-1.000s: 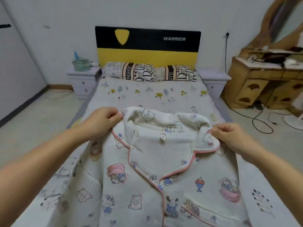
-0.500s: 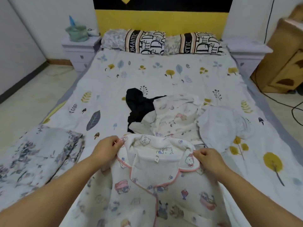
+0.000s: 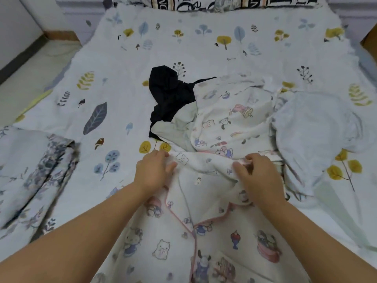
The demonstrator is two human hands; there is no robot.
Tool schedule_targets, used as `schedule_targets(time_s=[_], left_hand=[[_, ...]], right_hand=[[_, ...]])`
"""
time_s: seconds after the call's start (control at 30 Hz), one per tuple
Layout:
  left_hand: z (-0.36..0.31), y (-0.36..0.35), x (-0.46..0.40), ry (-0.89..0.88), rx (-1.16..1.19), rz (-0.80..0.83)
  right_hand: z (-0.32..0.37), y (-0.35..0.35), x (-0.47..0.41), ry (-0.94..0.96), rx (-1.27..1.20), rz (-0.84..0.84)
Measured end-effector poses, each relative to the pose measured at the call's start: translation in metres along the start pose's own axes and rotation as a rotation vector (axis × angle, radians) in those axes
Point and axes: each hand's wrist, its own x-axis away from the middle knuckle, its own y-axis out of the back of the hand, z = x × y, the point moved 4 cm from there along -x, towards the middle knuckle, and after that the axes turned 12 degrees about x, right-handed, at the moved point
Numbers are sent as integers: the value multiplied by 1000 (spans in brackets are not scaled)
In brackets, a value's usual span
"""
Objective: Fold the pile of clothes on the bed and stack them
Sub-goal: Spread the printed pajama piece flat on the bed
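A white cartoon-print pajama top (image 3: 204,227) with pink piping lies front-up on the bed (image 3: 122,82) just in front of me. My left hand (image 3: 152,170) grips its left shoulder beside the collar. My right hand (image 3: 258,174) pinches the collar's right side, thumb on top. Behind the top sits the unfolded pile: a black garment (image 3: 169,92), a matching cartoon-print piece (image 3: 228,117) and a pale blue-grey garment (image 3: 314,131).
A folded grey floral garment (image 3: 30,176) lies at the bed's left edge. Patterned pillows (image 3: 204,3) line the head of the bed. Floor (image 3: 26,74) shows on the left, and a wooden furniture corner (image 3: 370,40) on the right.
Both hands have lowered the pajama top from held up in the air down onto the bed. My view has tilted down, and the pile behind has come into sight.
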Motion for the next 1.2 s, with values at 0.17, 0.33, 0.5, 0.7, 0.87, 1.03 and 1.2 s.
schedule_targets(time_s=[0.17, 0.33, 0.5, 0.7, 0.87, 1.03, 1.2], left_hand=[[5, -19, -12, -7, -35, -19], [4, -18, -23, -65, 142, -59], [12, 18, -25, -46, 292, 142], [5, 25, -29, 435, 839, 418], [14, -11, -42, 355, 444, 394], [38, -2, -33, 186, 423, 793], [46, 2, -51, 147, 398, 522]], right_hand=[[17, -14, 9, 234, 293, -94], [5, -26, 11, 240, 374, -29], [-34, -5, 2, 7, -258, 294], [-35, 1, -2, -316, -809, 409], [-27, -13, -1, -242, -506, 309], [-44, -14, 13, -138, -567, 661], [-56, -10, -1, -283, -304, 151]])
